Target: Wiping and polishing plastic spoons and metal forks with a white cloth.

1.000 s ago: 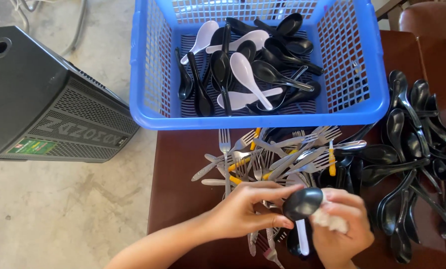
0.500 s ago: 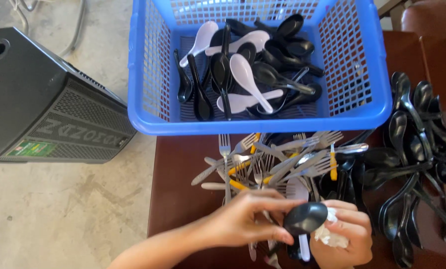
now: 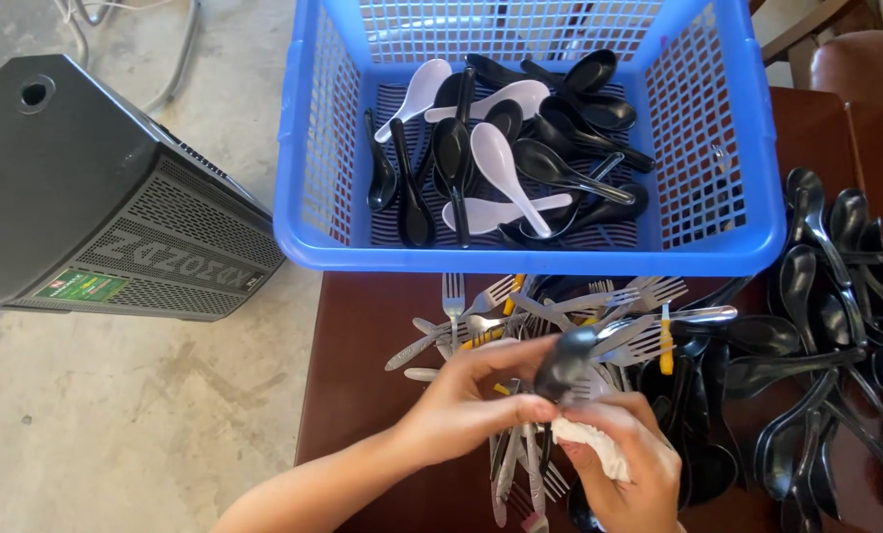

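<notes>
Head view: hands point(image 3: 550, 434) meet, pinching black spoon point(image 3: 563, 363), white cloth point(image 3: 591, 440).

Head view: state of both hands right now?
Left hand: closed on the black spoon.
Right hand: closed on a white cloth, pressed against the same spoon.

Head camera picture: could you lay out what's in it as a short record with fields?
Left hand: left hand pinches the bowl of a black spoon
Right hand: right hand holds a white cloth against that spoon
Basket: blue basket holding black and white spoons
Under the hands: pile of metal forks on a dark brown table
Right side of table: heap of black spoons
Floor, left: black speaker box on concrete
</notes>
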